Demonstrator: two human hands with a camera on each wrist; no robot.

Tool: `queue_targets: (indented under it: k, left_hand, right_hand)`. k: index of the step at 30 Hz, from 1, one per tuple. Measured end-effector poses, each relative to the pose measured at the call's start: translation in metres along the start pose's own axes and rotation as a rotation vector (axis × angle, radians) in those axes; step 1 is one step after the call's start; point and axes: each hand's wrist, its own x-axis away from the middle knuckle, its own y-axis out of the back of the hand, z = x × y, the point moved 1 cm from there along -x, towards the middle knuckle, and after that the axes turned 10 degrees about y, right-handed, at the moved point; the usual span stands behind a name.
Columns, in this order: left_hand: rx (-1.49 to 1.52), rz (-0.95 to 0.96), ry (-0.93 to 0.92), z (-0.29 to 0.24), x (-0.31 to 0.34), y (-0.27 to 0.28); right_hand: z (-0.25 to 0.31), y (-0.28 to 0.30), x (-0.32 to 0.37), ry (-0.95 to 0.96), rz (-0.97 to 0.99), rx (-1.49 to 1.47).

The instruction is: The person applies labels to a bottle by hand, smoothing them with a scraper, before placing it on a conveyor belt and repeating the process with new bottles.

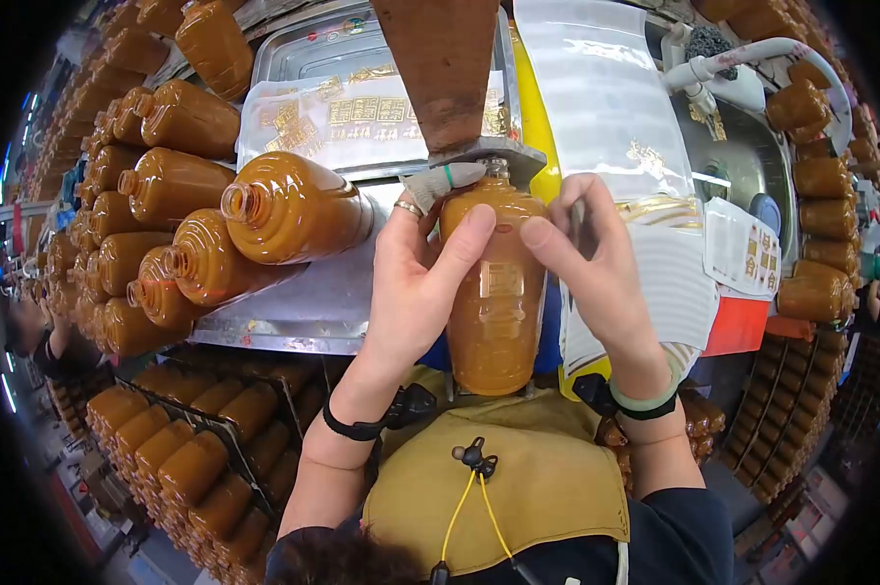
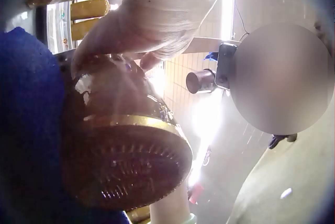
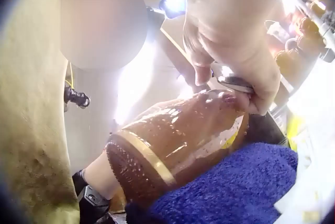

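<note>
An amber glass bottle (image 1: 498,292) with a raised emblem lies on a blue towel (image 3: 225,187), base toward the person, its clear-looking neck at a metal bracket. My left hand (image 1: 416,278) grips the bottle's left shoulder, thumb on top. A pale fabric finger cover (image 1: 442,181) with a green stripe is on one of its fingers. At the right shoulder, my right hand (image 1: 601,258) has curled fingers and its thumb near the glass. Between them, in the right wrist view, is a small shiny oval piece (image 3: 235,84) with a dark edge; its kind is unclear.
Several amber bottles (image 1: 294,210) lie stacked at left. A tray (image 1: 304,49) holds sheets with gold labels (image 1: 367,109). At right are fanned white strips (image 1: 645,283), a label stack (image 1: 742,249) and a sink (image 1: 786,175) with a tap. A brown post (image 1: 440,68) rises behind the bottle.
</note>
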Motion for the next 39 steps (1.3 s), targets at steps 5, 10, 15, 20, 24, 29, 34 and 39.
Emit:
queue_targets:
  k: [5,10,15,20,24,29,34,39]
  left_hand:
    - [-0.054,-0.006,-0.070,0.007,0.000,0.002]
    - [-0.043,0.009,-0.066,0.007,0.001,0.004]
    - [-0.019,0.012,-0.050,0.006,0.002,0.004]
    - [-0.053,0.016,-0.071,0.007,0.001,0.003]
    - [-0.059,0.016,-0.076,0.006,0.001,0.004]
    - [-0.060,0.015,-0.090,0.006,0.001,0.003]
    - [-0.048,0.018,-0.088,0.008,0.000,0.004]
    - [-0.061,0.035,-0.084,0.007,0.001,0.004]
  right_hand:
    - [-0.009,0.001,0.002,-0.044,0.004,0.039]
    - [-0.007,-0.001,0.002,-0.060,0.004,0.017]
    - [-0.005,-0.003,0.002,-0.045,0.001,-0.081]
    - [-0.005,-0.005,-0.001,-0.049,-0.013,-0.074]
    - [-0.001,-0.008,-0.001,-0.098,-0.034,-0.070]
    - [-0.004,-0.007,-0.001,-0.087,-0.025,-0.058]
    - [-0.002,-0.009,-0.001,-0.096,-0.040,-0.107]
    - [-0.001,-0.009,-0.001,-0.098,-0.033,-0.079]
